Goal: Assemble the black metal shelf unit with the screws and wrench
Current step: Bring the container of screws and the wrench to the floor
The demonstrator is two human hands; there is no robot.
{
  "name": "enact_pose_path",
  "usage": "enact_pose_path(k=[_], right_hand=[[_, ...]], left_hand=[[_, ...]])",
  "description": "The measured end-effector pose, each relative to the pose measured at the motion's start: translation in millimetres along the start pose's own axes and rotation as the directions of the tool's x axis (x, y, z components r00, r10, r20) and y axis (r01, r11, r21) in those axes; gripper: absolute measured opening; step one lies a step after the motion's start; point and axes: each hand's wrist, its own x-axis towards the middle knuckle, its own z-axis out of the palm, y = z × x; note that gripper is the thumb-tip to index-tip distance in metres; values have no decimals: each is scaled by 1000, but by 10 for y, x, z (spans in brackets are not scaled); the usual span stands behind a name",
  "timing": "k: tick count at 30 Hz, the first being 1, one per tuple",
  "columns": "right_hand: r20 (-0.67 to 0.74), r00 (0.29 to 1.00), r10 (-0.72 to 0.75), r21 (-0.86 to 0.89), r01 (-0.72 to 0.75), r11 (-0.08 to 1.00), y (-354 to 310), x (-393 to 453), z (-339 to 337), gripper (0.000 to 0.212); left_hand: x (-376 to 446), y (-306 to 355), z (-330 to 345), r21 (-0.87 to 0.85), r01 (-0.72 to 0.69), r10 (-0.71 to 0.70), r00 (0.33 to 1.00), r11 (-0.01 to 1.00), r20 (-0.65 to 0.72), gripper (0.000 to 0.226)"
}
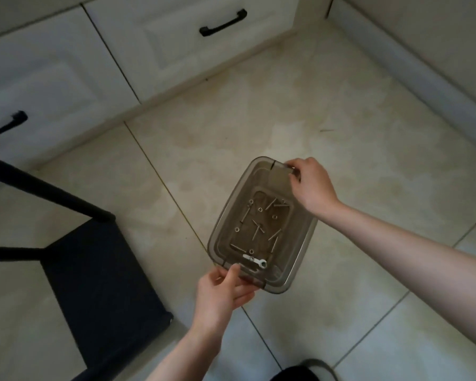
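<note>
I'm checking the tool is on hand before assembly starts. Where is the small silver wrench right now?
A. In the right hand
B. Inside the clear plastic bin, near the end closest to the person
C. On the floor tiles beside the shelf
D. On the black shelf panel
B: the wrench lies on the bottom of the clear plastic bin among the screws, near the left hand.

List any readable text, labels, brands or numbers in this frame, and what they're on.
None readable.
Clear bin: no label or marking visible.
Wrench: any stamping is too small and blurred to read.
Cabinet drawers and black shelf unit: no text visible.
</note>
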Motion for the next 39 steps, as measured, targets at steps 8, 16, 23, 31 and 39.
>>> enact_pose_path(k=[8, 16, 23, 31, 39], right_hand=[[6, 999, -44, 55, 43, 998, 6, 42, 16, 41], [-172, 984, 50, 194, -16, 981, 197, -202, -40, 58], [362, 809, 463, 561, -586, 585, 315, -784, 88, 65], [434, 816, 382, 655, -577, 489, 183, -845, 210, 31], [397, 872, 287, 561, -478, 675, -24, -520, 159, 37]], left_hand=[[112, 16, -16, 57, -1, -4, 996, 998, 85, 26], [197, 222, -178, 428, -121, 152, 988, 896, -39, 52], [378, 324, -89, 360, -292, 318, 948, 886, -14, 47], [451, 209, -60, 182, -328, 343, 938, 927, -56, 21], [318, -93, -35, 117, -313, 324, 941, 943, -99, 18]])
